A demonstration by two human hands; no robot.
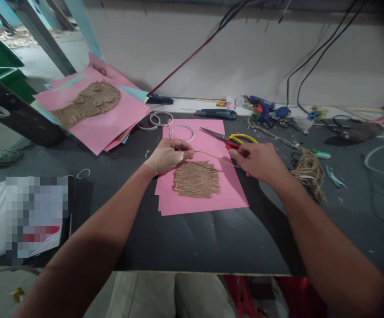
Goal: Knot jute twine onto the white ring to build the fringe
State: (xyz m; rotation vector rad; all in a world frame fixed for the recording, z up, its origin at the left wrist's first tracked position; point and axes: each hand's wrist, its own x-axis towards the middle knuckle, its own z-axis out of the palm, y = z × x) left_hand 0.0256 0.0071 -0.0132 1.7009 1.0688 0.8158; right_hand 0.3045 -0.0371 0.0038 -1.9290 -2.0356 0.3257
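Observation:
A length of jute twine [211,155] stretches between my two hands, above a pink paper sheet [198,207]. My left hand [168,157] pinches one end near the top of a patch of twine rows [196,179] lying on the sheet. Tape or a thin covering shows on that thumb. My right hand [256,161] grips the twine on the other side, fingers closed, just below the scissors [226,138] with red and yellow handles. The scissors lie with their blades pointing left. A white tape ring [182,133] rests on the sheet's upper part.
A tangled twine bundle [309,172] lies to the right. Behind are a blue cutter knife [216,114] and a blue glue gun [263,110]. Pink sheets with a twine shape [92,104] are stacked at left, near a black post [16,110]. A blurred-out device [42,216] sits front left.

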